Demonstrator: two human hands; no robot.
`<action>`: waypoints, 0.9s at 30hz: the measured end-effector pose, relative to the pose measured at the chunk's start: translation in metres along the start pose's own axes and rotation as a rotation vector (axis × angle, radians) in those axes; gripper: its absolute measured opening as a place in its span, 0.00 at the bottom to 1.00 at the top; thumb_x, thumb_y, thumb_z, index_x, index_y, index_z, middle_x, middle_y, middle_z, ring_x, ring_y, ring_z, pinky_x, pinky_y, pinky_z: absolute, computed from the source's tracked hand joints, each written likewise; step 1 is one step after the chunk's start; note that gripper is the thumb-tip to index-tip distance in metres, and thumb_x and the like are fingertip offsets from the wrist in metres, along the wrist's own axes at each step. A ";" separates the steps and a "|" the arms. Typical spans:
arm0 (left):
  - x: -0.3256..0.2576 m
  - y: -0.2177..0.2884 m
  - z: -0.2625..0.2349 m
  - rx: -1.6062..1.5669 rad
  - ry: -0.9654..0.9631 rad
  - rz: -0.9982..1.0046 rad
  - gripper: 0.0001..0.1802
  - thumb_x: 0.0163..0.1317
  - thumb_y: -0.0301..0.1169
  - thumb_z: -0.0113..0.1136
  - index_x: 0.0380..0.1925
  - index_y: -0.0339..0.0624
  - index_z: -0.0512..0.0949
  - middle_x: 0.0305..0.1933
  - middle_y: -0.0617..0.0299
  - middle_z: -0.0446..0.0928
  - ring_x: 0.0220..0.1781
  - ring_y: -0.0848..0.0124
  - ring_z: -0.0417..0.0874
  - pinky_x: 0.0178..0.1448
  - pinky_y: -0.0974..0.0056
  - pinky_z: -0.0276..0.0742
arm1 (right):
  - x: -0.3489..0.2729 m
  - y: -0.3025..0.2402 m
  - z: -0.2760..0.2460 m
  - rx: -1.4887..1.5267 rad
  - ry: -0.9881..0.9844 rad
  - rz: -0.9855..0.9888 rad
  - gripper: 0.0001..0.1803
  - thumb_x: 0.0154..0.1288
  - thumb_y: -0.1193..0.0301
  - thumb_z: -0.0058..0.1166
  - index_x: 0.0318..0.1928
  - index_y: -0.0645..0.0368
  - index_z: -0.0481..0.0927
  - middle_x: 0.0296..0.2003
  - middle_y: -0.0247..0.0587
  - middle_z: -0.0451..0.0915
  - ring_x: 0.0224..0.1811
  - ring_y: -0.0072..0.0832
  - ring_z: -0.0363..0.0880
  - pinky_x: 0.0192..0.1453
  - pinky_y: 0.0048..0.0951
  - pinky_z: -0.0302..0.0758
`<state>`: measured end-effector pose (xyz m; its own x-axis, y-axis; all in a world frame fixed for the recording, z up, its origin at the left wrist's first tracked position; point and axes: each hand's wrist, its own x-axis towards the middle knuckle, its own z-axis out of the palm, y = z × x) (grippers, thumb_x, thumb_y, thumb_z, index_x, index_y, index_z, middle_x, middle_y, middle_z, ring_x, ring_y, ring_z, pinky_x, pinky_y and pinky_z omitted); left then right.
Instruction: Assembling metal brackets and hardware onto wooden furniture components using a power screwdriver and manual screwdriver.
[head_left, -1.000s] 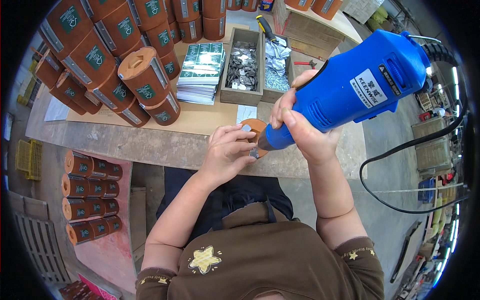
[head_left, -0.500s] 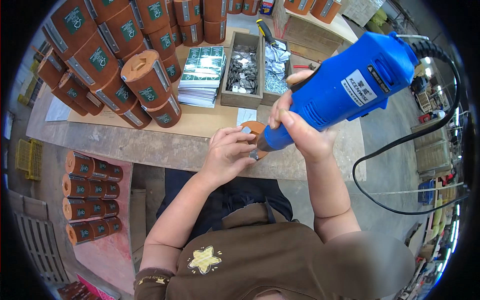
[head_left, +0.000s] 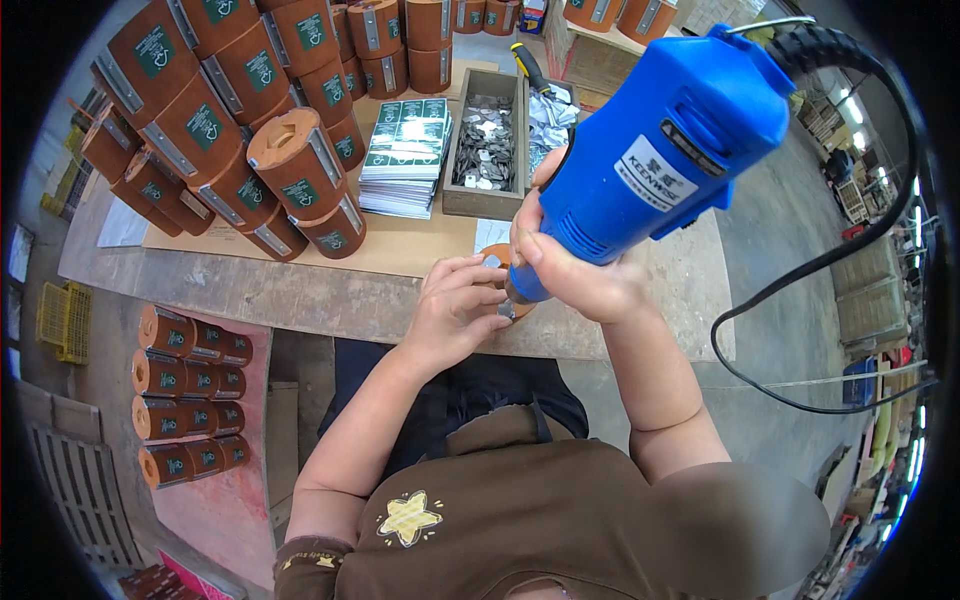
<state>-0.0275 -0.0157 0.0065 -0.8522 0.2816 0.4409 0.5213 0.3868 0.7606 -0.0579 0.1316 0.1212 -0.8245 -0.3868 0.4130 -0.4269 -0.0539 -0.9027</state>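
Observation:
My right hand [head_left: 585, 265] is wrapped around a blue corded electric screwdriver [head_left: 640, 150]. Its nose slants down to a round reddish-brown piece [head_left: 522, 312] at the table's front edge. My left hand [head_left: 455, 312] has its fingers curled over the left side of that piece, thumb and fingertips close to the tool's tip. A small silvery metal part [head_left: 507, 311] shows by the thumb, and a pale metal spot [head_left: 492, 261] lies on top of the piece. The tool and my fingers hide the rest of it and the exact tip contact.
Stacked reddish-brown cylinders [head_left: 300, 160] with green labels stand at the left. Beside them are a pile of printed sheets [head_left: 405, 150], a wooden box [head_left: 485, 205] of metal parts and a yellow-black screwdriver [head_left: 530, 68]. The tool's black cable [head_left: 780, 290] loops at right. More cylinders [head_left: 190, 375] lie lower left.
My right hand and the electric screwdriver have shifted a little left, and the tool now stands more steeply. My left hand stays nearly in place on the round piece.

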 end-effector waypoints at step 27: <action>0.001 0.012 0.000 0.135 0.038 0.075 0.16 0.38 0.26 0.66 0.31 0.39 0.78 0.44 0.58 0.76 0.56 0.57 0.67 0.58 0.57 0.63 | -0.059 -0.003 -0.068 0.470 0.444 -0.312 0.24 0.51 0.76 0.47 0.50 0.63 0.59 0.24 0.41 0.70 0.24 0.29 0.71 0.33 0.33 0.71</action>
<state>-0.0221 -0.0105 0.0163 -0.8107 0.2817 0.5133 0.5822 0.4810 0.6555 -0.0336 0.2172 0.1082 -0.8059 0.1173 0.5804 -0.5449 -0.5303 -0.6495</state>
